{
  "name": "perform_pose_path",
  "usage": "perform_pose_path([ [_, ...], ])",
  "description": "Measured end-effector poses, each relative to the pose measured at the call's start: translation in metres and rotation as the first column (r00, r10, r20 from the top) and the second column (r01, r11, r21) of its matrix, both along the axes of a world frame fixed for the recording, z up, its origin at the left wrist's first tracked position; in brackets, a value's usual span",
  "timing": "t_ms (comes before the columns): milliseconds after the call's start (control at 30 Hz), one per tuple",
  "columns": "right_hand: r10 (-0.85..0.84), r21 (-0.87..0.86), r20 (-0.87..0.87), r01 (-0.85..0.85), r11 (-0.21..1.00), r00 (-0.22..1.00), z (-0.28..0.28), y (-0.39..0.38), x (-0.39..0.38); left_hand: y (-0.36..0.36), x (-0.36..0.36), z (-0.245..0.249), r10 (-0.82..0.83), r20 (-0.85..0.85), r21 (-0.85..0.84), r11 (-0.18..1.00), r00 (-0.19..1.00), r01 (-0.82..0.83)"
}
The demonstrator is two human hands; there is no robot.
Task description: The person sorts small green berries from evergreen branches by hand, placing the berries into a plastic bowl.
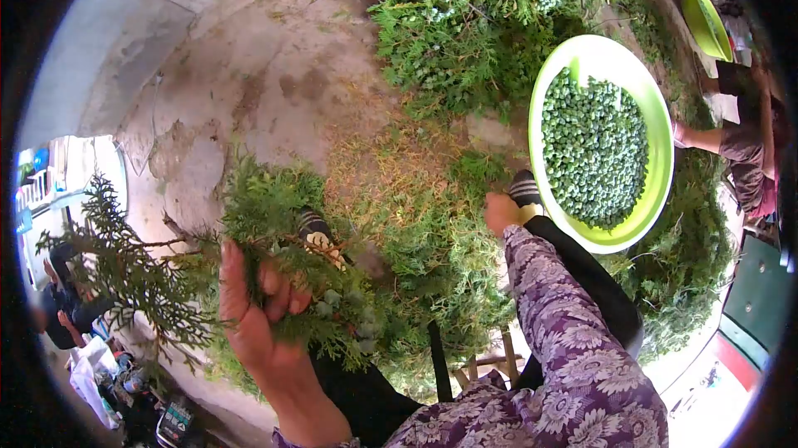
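My left hand (259,311) is closed around a leafy evergreen branch (137,261). Its flat, scaly sprays reach out to the left and hang below my fingers. Near my shoe (524,192), beside the basin's left edge, my right hand (502,214) is curled shut, and its fingertips are hidden from me. A bright green basin (662,145) stands to the right, holding a heap of small round green cones (594,153).
Cut evergreen branches (465,41) are piled at the back, and more greenery (440,273) lies between my feet. At the right sits another person (744,145), with a second green basin (706,22) behind. Another person (71,290) is at the far left.
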State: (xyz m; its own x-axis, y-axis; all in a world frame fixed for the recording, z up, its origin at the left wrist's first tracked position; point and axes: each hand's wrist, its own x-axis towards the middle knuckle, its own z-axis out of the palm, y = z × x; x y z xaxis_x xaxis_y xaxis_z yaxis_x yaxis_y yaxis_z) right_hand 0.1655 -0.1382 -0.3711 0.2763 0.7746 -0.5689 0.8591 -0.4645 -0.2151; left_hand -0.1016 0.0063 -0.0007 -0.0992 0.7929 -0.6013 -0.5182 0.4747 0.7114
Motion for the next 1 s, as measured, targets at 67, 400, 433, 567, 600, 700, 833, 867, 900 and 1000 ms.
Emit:
perform_pose_path([
  [67,-0.34,-0.022,-0.197,0.343,0.939,0.92,0.023,0.027,0.003,-0.002,0.001,0.002,0.008,-0.019,-0.012,1.0,1.0,-0.008],
  [400,-0.464,0.134,-0.528,0.609,0.782,0.712,0.0,0.166,-0.031,-0.013,-0.002,0.008,0.12,-0.271,-0.136,0.977,0.955,-0.162],
  [433,-0.461,0.134,-0.531,0.607,0.783,0.711,-0.002,0.178,-0.036,-0.016,-0.007,0.006,0.124,-0.274,-0.133,0.977,0.954,-0.165],
  [567,-0.291,0.188,-0.187,0.325,0.927,0.938,0.018,0.21,-0.053,-0.024,-0.028,0.0,0.147,-0.172,-0.115,0.979,0.974,-0.168],
  [600,-0.271,0.141,-0.13,0.288,0.947,0.954,0.016,0.213,-0.057,-0.024,-0.032,-0.001,0.154,-0.15,-0.102,0.98,0.977,-0.17],
  [700,-0.165,0.069,-0.029,0.166,0.984,0.986,-0.002,0.21,-0.062,-0.025,-0.036,-0.004,0.184,-0.166,-0.054,0.979,0.969,-0.195],
  [833,-0.154,0.212,-0.087,0.17,0.963,0.984,-0.014,0.197,-0.058,-0.03,-0.04,-0.004,0.174,-0.159,-0.045,0.982,0.972,-0.183],
  [867,-0.362,0.078,-0.41,0.428,0.9,0.837,-0.012,0.194,-0.057,-0.028,-0.036,-0.001,0.147,-0.143,-0.071,0.985,0.979,-0.159],
  [900,-0.525,-0.126,-0.651,0.604,0.787,0.549,-0.007,0.192,-0.054,-0.026,-0.032,0.002,0.122,-0.123,-0.093,0.987,0.985,-0.134],
  [1000,-0.453,-0.565,-0.822,0.594,0.573,-0.344,0.043,0.153,-0.06,-0.019,-0.033,-0.003,0.077,-0.043,-0.066,0.995,0.996,-0.08],
])
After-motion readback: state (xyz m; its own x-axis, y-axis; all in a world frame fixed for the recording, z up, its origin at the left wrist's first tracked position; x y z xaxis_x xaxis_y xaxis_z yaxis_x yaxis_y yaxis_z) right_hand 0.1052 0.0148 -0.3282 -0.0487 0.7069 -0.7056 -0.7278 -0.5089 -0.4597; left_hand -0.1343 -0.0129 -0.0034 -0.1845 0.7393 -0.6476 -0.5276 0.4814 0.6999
